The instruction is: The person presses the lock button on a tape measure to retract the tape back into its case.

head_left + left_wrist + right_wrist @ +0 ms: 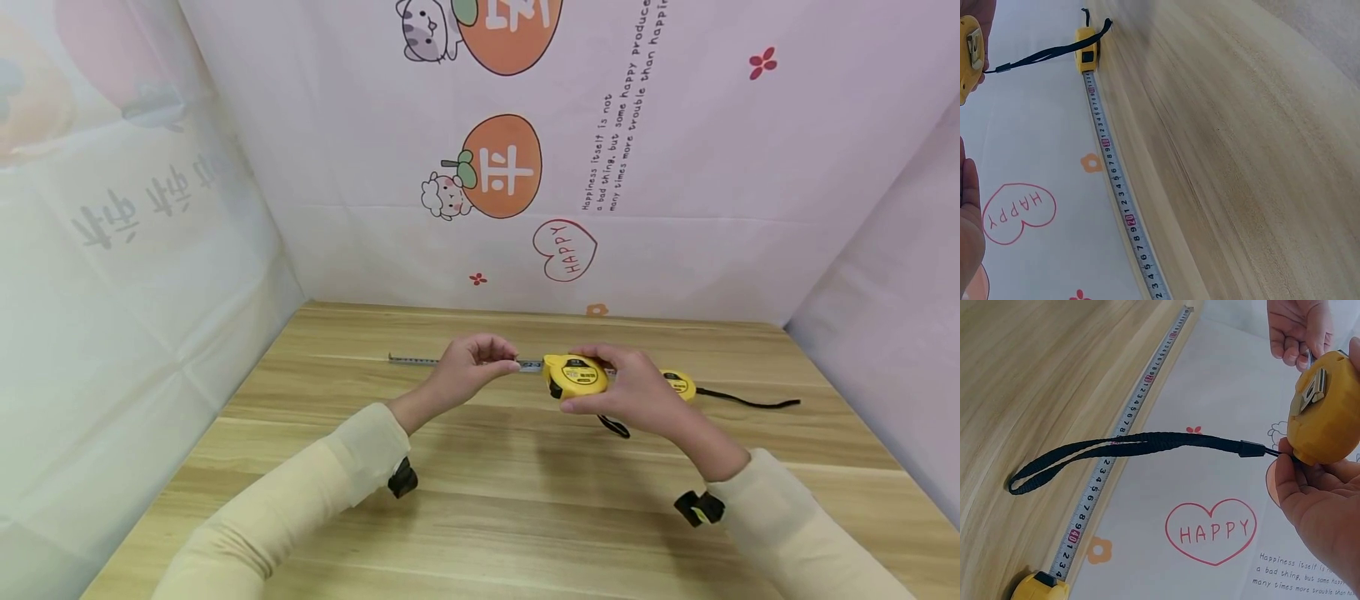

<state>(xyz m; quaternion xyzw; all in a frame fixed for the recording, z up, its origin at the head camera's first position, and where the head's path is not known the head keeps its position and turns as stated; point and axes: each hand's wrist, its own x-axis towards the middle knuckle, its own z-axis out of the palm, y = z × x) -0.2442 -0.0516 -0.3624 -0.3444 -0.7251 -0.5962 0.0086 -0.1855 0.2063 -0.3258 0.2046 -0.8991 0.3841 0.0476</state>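
My right hand (pixel 633 387) grips a yellow tape measure (pixel 581 377) above the table, fingers over its top and thumb below. Its black wrist strap (pixel 1147 444) dangles from the case, and a metal belt clip (pixel 1313 390) shows on one side. To the left, my left hand (pixel 472 367) pinches a small silver blade end (pixel 1310 357) near that case, mostly hidden by the fingertips. A second yellow tape measure (pixel 678 384) lies on the table behind my right hand. Its numbered blade (pixel 1116 178) is drawn out in a long straight line leftward, passing behind both hands.
The wood-grain table (pixel 480 517) meets a white printed cloth (pixel 675 267) at its back edge, with cloth at both sides too. The lying tape's black strap (pixel 757 404) stretches right. Dark wrist cameras (pixel 402 478) sit at both cuffs.
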